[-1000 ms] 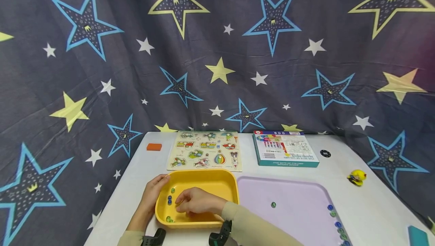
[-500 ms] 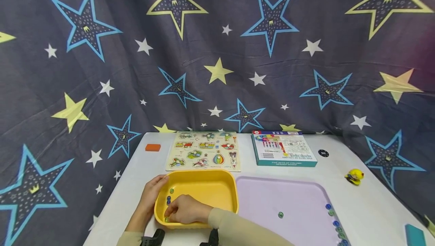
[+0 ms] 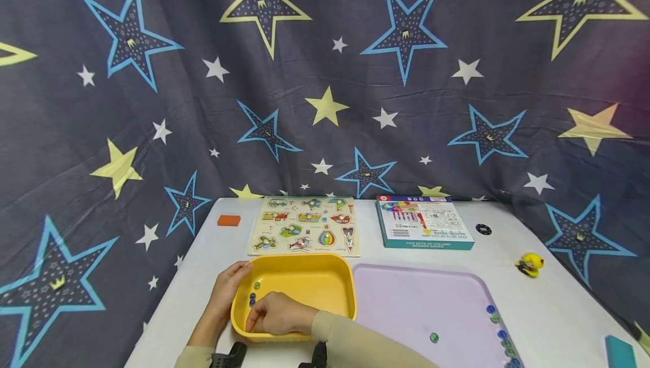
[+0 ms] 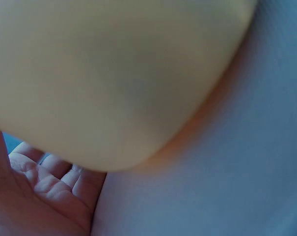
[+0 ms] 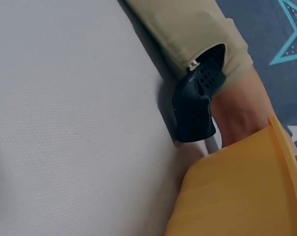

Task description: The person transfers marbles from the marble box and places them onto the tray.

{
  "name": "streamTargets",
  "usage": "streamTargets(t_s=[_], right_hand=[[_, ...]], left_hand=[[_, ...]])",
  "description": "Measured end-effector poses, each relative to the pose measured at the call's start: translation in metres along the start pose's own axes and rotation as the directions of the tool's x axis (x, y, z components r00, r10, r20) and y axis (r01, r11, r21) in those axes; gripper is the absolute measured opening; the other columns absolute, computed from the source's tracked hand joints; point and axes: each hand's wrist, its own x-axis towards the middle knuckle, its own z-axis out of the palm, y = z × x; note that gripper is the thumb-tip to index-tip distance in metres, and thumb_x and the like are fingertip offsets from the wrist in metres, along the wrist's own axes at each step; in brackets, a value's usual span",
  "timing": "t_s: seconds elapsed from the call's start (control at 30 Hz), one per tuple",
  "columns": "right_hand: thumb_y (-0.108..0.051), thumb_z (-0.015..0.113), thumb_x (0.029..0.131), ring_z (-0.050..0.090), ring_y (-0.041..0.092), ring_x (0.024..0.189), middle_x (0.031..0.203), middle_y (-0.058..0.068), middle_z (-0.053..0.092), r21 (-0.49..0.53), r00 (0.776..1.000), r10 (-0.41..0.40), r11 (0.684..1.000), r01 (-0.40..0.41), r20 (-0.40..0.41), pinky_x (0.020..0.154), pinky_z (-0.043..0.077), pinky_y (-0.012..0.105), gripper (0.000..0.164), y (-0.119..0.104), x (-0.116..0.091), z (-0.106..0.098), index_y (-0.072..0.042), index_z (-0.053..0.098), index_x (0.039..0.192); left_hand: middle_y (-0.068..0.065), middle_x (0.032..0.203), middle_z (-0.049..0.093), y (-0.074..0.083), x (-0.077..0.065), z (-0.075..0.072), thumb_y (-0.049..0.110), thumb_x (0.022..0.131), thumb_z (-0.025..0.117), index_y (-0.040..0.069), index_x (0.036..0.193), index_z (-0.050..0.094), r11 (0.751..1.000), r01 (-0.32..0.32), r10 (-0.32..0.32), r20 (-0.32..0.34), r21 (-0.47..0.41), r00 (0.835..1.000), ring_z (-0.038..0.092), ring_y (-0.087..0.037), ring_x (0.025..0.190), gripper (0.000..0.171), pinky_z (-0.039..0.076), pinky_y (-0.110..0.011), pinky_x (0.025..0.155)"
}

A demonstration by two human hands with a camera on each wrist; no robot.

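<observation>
I've got my left hand (image 3: 223, 292) hooked on the yellow tub (image 3: 315, 280) around its 10 o'clock rim, and the right hand (image 3: 279, 312) is down in the 7 o'clock corner, fingers bunched; can't tell from here if they've pinched a marble. I'd use that corner as a backstop, pinch low and keep the tub steady so the blue marbles (image 3: 252, 296) at 9 o'clock don't wander. Versus half a second ago, the corner marble has dropped out of sight, probably behind the right hand, and the loose green marble (image 3: 434, 337) on the purple tray (image 3: 406, 294) has shifted toward 4 or 5 o'clock.
</observation>
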Motion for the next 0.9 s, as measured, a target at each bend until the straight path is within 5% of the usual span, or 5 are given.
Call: streamTargets(t_s=[0.27, 0.53, 0.7, 0.9], right_hand=[[-0.011, 0.060, 0.083, 0.050, 0.004, 0.064, 0.079, -0.008, 0.065, 0.114, 0.997, 0.050, 0.993, -0.044, -0.054, 0.058, 0.037, 0.018, 0.011, 0.006, -0.011, -0.015, -0.012, 0.071, 0.086], [-0.024, 0.058, 0.087, 0.048, 0.005, 0.064, 0.079, -0.012, 0.061, -0.014, 0.979, -0.045, 0.999, 0.043, -0.198, 0.056, 0.038, 0.021, 0.013, 0.017, -0.044, -0.048, -0.016, 0.068, 0.090], [-0.025, 0.060, 0.086, 0.045, 0.005, 0.058, 0.076, -0.010, 0.057, -0.113, 0.912, -0.175, 0.983, 0.143, -0.370, 0.051, 0.039, 0.019, 0.012, 0.030, -0.071, -0.067, -0.015, 0.065, 0.092], [-0.027, 0.063, 0.084, 0.045, 0.006, 0.054, 0.075, -0.008, 0.059, -0.071, 0.812, -0.134, 0.991, 0.114, -0.569, 0.047, 0.038, 0.020, 0.012, 0.046, -0.095, -0.090, -0.019, 0.065, 0.093]], left_hand=[[-0.009, 0.109, 0.059, 0.000, 0.000, 0.002, 0.048, 0.083, 0.055, 0.007, 0.110, 0.060, 1.000, -0.008, 0.008, 0.008, 0.022, 1.000, 0.052, -0.020, 0.096, 0.050, 0.044, -0.025, 0.080], [-0.008, 0.109, 0.059, -0.003, -0.001, 0.002, 0.052, 0.082, 0.054, 0.008, 0.112, 0.059, 0.998, -0.014, 0.014, -0.005, 0.054, 1.000, 0.052, -0.020, 0.096, 0.053, 0.043, -0.027, 0.083], [-0.007, 0.107, 0.060, -0.004, -0.001, 0.001, 0.053, 0.081, 0.055, 0.010, 0.111, 0.059, 0.998, -0.007, 0.008, -0.017, 0.057, 1.000, 0.052, -0.020, 0.097, 0.053, 0.042, -0.029, 0.085], [-0.007, 0.110, 0.059, -0.004, 0.000, 0.001, 0.049, 0.084, 0.053, 0.010, 0.114, 0.058, 0.999, -0.004, 0.005, -0.016, 0.054, 1.000, 0.051, -0.020, 0.099, 0.050, 0.040, -0.034, 0.091]])
